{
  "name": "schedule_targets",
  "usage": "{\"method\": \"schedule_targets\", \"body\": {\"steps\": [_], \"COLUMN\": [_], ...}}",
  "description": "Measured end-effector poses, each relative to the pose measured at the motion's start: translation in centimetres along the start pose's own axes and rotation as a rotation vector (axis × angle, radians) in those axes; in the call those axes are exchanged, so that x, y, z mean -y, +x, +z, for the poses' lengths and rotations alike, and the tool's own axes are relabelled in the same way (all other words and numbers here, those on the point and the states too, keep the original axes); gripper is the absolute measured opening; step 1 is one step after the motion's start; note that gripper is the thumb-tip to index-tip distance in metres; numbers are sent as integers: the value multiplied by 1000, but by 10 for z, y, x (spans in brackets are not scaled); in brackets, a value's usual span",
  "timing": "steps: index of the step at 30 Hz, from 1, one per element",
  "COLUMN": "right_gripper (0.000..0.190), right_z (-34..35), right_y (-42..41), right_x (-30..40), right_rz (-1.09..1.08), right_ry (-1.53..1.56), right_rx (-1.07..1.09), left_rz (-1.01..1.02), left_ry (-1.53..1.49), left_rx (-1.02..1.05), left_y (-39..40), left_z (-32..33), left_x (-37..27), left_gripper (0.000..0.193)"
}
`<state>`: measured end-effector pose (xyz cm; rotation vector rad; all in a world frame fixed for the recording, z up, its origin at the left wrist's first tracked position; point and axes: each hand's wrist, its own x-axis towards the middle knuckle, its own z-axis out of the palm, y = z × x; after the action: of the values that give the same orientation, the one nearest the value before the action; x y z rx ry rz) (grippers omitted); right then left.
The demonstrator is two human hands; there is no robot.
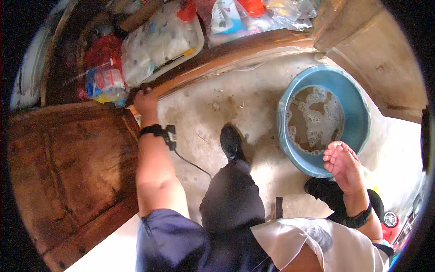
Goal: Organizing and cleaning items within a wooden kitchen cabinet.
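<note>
My left hand reaches to the corner of a wooden cabinet, where an open door meets the wooden bottom ledge. Its fingertips are dim and partly hidden, so any grip cannot be told. My right hand is raised over the near rim of a blue plastic basin, fingers loosely curled and apart, with nothing in it. Murky, foamy water lies in the basin on the floor. Just left of my left hand is a blue, white and red plastic package inside the cabinet.
A pale plastic tray of bagged items sits in the cabinet, beside a white and blue bag. Another wooden door stands open at the upper right. My black shoe is on the concrete floor. A red toy car lies at right.
</note>
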<state>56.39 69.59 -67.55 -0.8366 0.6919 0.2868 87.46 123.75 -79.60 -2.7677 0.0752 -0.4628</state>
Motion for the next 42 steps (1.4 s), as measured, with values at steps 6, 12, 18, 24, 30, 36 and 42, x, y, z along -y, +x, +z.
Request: {"method": "schedule_targets", "body": {"steps": [6,12,18,24,30,36,42], "right_gripper": [20,16,15,15,17,18,21], "right_z": [19,33,35,11,7,36,50], "right_y": [-9,-29,-39,-55,-46,-47,-38], "right_x": [-9,-26,-25,-42,-36,-26,-24], "right_rz": [51,58,-35,-18,-22,-9,-18], "right_ry": [10,-29,-37,-19,9,-54,-54], "right_rx": [148,218,191,170,185,258,301], "left_rz": [-157,93,28,-184,-164,-23,265], "left_ry": [-401,-375,-509,-250,-277,-383,-308], "left_rx": [173,38,99,127,264,311,155], "left_y": [13,23,-6,-11,5,18,5], "left_z": [-107,-141,-90,-50,-59,-121,-127], "left_x": [-210,-246,-143,-9,-99,-227,-207], "left_gripper": [36,31,33,33,28,28,38]}}
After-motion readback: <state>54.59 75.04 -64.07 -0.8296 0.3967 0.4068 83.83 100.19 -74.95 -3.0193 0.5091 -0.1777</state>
